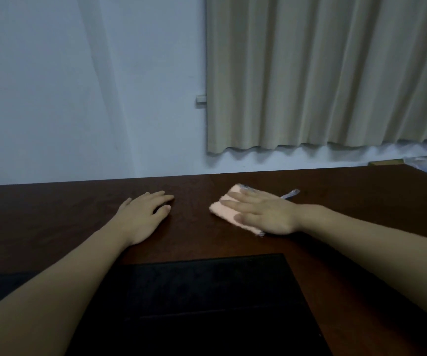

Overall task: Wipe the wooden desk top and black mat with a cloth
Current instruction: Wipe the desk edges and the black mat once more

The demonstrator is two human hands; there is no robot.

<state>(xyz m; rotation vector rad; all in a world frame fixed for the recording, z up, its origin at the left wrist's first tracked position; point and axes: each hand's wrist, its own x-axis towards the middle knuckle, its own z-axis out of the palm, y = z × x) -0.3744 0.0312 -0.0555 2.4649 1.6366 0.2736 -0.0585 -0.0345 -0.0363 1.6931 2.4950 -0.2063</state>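
We reach both bare forearms forward, palms down. Our left hand [144,217] rests flat on the surface [53,214], fingers [165,197] loosely together. Our right hand [263,214] presses down with fingers straight and spread, pointing left.

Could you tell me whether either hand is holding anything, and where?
Nothing gripped: the right hand presses flat on the pink cloth; the left hand rests on the desk.

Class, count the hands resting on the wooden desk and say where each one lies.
2. The left hand lies flat on the bare desk, left of centre. The right hand presses flat on the pink cloth, right of centre. None seem hidden.
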